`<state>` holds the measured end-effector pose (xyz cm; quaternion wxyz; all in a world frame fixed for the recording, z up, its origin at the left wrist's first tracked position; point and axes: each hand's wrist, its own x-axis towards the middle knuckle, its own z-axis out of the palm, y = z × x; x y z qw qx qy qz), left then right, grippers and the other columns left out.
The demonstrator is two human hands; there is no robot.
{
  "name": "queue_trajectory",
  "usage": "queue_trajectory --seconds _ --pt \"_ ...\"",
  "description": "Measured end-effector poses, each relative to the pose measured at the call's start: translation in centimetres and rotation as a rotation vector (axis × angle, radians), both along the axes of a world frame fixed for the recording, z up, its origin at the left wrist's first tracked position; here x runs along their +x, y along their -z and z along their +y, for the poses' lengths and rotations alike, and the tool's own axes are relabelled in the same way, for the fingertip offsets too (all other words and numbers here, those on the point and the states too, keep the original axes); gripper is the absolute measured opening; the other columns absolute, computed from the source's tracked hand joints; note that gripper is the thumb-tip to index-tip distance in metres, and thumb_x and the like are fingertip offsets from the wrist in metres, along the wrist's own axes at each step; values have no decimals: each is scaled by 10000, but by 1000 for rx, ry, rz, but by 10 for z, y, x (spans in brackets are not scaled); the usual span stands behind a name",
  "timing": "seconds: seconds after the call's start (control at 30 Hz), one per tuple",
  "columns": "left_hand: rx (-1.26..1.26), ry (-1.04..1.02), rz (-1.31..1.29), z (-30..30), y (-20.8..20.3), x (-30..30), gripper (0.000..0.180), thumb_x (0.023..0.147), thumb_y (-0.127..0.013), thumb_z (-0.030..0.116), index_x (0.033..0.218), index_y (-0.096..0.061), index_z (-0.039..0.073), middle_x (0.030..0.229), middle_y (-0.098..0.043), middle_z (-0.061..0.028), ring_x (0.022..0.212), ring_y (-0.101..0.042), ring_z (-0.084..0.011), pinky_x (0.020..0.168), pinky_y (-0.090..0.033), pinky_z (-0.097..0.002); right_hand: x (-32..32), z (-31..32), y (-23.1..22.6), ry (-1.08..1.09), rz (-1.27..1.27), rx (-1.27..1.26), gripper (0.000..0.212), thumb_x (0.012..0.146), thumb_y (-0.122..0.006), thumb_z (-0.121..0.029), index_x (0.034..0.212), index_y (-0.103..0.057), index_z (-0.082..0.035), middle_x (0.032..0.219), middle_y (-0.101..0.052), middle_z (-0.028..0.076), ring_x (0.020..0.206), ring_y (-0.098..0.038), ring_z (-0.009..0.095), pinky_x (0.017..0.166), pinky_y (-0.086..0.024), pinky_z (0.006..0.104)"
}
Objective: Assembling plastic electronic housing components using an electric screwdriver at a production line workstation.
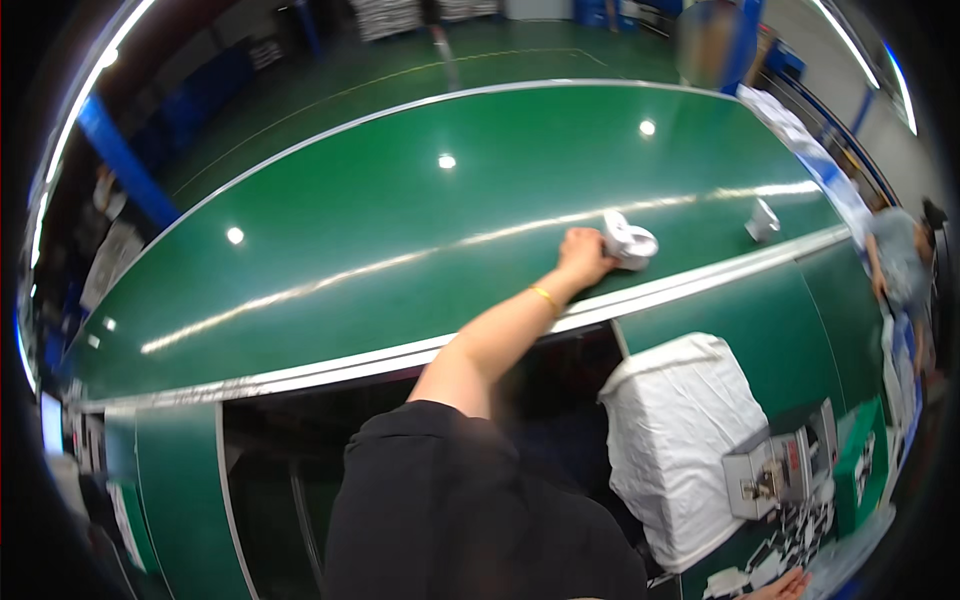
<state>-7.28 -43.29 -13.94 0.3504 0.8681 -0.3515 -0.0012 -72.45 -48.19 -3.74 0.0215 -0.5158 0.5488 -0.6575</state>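
My left hand [587, 258], with a yellow band on its wrist, is stretched far out over the green table [400, 220]. Its fingers are closed on the near-left side of a white plastic part [630, 242] with a round, ring-like section; blur hides finer detail. Farther right on the same surface stands another small white part [763, 222]. At the bottom right edge, my right hand [785, 586] shows only in part, beside scattered small white and dark pieces [775, 550] and a clear plastic bag [850, 560]. Whether its fingers hold anything is hidden.
A white cloth [685, 440] drapes over a bulky shape at the near right. Beside it are a grey metal fixture [775, 470] and a green bin [862, 465]. A pale rail [700, 282] runs along the table's near edge. Another person [900, 260] is at the far right.
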Motion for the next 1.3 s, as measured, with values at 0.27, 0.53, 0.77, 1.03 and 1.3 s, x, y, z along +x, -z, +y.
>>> queue_trajectory --seconds 0.27,0.53,0.77,1.03,1.3 --pt "-108 3 -86 -15 25 -13 485 724 -825 373 1043 -649 53 1176 -615 -129 1216 -505 -334 1042 -442 -427 157 31 -5 -681 -139 130 228 902 -728 -43 1087 -667 75 989 -706 152 889 -660 200 832 -538 306" --pt "-176 -13 -97 -12 25 -9 473 740 -819 312 1071 -630 32 1192 -596 -128 1213 -497 -326 1051 -425 -419 187 59 14 -846 -34 359 211 921 -686 -2 1103 -655 101 1051 -699 172 936 -660 217 879 -532 312" --pt "-123 21 -14 -6 17 -9 523 779 -802 335 1135 -593 14 1262 -566 -161 1273 -464 -339 1073 -404 -424 165 58 43 -765 15 305 169 915 -700 -8 1051 -686 91 972 -709 158 872 -664 202 809 -548 301" --pt "-558 -3 -186 11 -5 -50 449 811 -773 203 1168 -565 28 1211 -582 -161 1198 -513 -358 1036 -425 -437 165 71 82 -842 30 531 152 942 -691 -77 984 -681 69 915 -700 126 788 -636 160 731 -541 286" --pt "-701 665 -246 29 -14 -196 267 842 -722 171 1061 -590 91 1093 -605 -100 1100 -563 -327 965 -445 -435 186 80 129 -998 120 631 200 957 -680 -135 1058 -651 35 942 -666 71 832 -613 130 751 -510 267"
